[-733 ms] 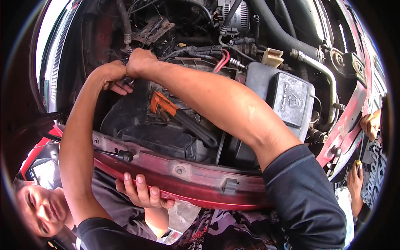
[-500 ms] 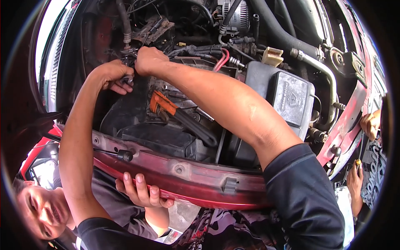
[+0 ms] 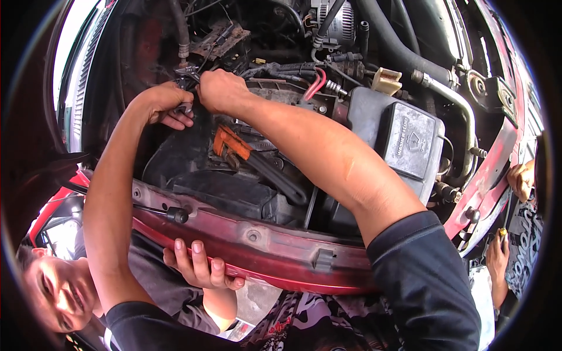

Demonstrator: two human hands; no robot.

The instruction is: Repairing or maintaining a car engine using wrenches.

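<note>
At the far left of an open engine bay, my left hand [image 3: 165, 105] is closed around a metal wrench [image 3: 185, 109], whose open jaw shows beside the fingers. My right hand [image 3: 223, 91] forms a fist just to its right, gripping what looks like an adjustable wrench [image 3: 187, 71]. That tool's head is at a metal hose fitting [image 3: 183, 54]; its handle is mostly covered by the fist. Below my right forearm lies a pipe wrench [image 3: 275, 178] with an orange jaw and dark handle, held by nobody.
A black washer fluid reservoir [image 3: 404, 140] stands right of my right forearm. The red front crossmember [image 3: 281, 245] runs below my arms, with another person's hand [image 3: 202, 266] on its edge. At far right, another person's hand [image 3: 497, 254] holds a yellow-handled tool. An alternator [image 3: 333, 23] sits at the back.
My right fist has shifted slightly right and nearer, uncovering more of the wrench head by the fitting. My left hand keeps its grip. The whole view has slid a little.
</note>
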